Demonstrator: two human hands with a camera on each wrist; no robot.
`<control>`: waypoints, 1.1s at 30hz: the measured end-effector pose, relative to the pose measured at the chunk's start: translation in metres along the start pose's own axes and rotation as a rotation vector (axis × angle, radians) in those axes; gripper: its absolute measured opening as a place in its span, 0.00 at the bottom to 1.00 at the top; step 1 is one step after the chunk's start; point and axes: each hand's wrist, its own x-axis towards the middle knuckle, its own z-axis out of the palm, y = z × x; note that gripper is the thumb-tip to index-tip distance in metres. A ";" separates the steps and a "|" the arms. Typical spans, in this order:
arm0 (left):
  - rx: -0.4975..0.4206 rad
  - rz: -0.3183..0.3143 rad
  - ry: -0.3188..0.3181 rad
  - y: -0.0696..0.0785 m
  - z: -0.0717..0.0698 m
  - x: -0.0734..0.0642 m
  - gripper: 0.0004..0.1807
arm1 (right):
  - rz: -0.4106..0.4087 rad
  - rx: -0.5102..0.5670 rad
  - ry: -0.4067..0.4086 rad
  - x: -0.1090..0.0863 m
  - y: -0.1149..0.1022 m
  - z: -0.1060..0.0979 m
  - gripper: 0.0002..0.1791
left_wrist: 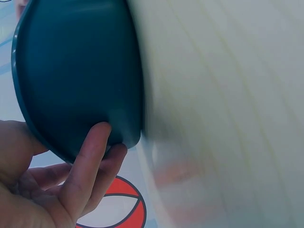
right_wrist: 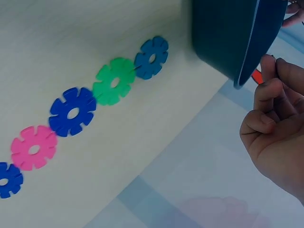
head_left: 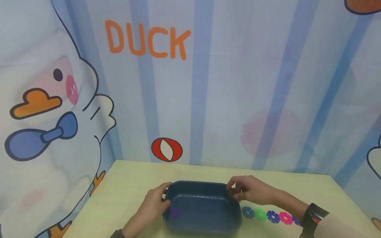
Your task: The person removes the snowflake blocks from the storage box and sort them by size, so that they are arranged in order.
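Observation:
A dark blue plastic tub [head_left: 205, 211] stands on the table with a purple flower-shaped disc [head_left: 175, 213] inside at its left. My left hand [head_left: 154, 201] grips the tub's left end, thumb over the rim and fingers [left_wrist: 88, 166] against the outer wall. At the far right corner, my right hand [head_left: 250, 190] is held over the rim with thumb and index fingertips together. A small brownish piece [head_left: 232, 191] shows between those fingertips, mostly hidden. In the right wrist view the other fingers [right_wrist: 268, 92] are curled in.
Notched flower discs lie in a row right of the tub: teal [right_wrist: 151, 43], green [right_wrist: 114, 69], blue [right_wrist: 61, 118], pink [right_wrist: 45, 142] and another blue [right_wrist: 14, 178]. The right forearm passes above the row's end. A printed curtain [head_left: 229, 99] rises behind the pale table [head_left: 134, 175].

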 end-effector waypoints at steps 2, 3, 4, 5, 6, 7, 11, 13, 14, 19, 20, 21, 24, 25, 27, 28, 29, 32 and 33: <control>-0.002 -0.001 -0.002 0.000 0.001 0.000 0.34 | 0.003 0.026 0.015 -0.008 0.002 -0.002 0.14; -0.003 -0.001 -0.002 0.000 0.001 0.000 0.34 | 0.003 0.040 0.023 -0.011 0.004 -0.003 0.14; -0.003 0.000 -0.002 0.000 0.001 0.000 0.34 | -0.002 0.051 0.030 -0.014 0.005 -0.004 0.13; -0.004 0.002 0.000 0.000 0.000 0.000 0.34 | -0.006 0.063 0.036 -0.017 0.007 -0.005 0.13; -0.007 0.003 0.000 0.000 0.000 0.000 0.34 | -0.007 0.079 0.044 -0.021 0.008 -0.007 0.13; -0.008 0.007 0.001 0.000 0.000 0.001 0.34 | -0.011 0.088 0.052 -0.024 0.010 -0.008 0.13; -0.007 0.010 -0.001 0.000 0.000 0.001 0.34 | -0.007 0.106 0.086 -0.038 0.017 -0.012 0.13; -0.006 0.004 -0.004 0.000 0.001 0.002 0.34 | 0.005 0.121 0.098 -0.045 0.022 -0.014 0.12; -0.005 0.001 -0.005 0.000 0.000 0.001 0.34 | 0.014 0.129 0.104 -0.048 0.024 -0.015 0.12; -0.008 -0.009 0.000 -0.001 0.000 0.000 0.34 | 0.035 0.166 0.125 -0.063 0.036 -0.021 0.12; -0.008 -0.008 0.003 -0.001 0.000 0.000 0.34 | 0.036 0.167 0.130 -0.065 0.038 -0.022 0.12; -0.010 -0.009 0.005 -0.001 0.000 0.000 0.34 | 0.032 0.169 0.132 -0.068 0.040 -0.023 0.12; -0.010 -0.012 0.012 -0.001 0.000 0.000 0.34 | 0.033 0.175 0.139 -0.077 0.047 -0.025 0.12; -0.009 -0.011 0.012 -0.001 0.001 0.000 0.34 | 0.031 0.178 0.141 -0.080 0.049 -0.025 0.12; -0.008 -0.012 0.015 -0.001 0.001 0.000 0.34 | 0.027 0.181 0.145 -0.086 0.054 -0.026 0.12; -0.006 -0.010 0.017 -0.001 0.001 0.000 0.34 | 0.026 0.181 0.149 -0.089 0.056 -0.026 0.12; -0.004 -0.009 0.017 -0.001 0.001 0.000 0.34 | 0.023 0.181 0.152 -0.092 0.059 -0.027 0.12; -0.002 -0.007 0.019 0.000 0.002 0.000 0.34 | 0.029 0.179 0.168 -0.102 0.067 -0.029 0.13; -0.002 -0.008 0.018 0.000 0.002 0.000 0.34 | 0.032 0.178 0.174 -0.106 0.069 -0.030 0.13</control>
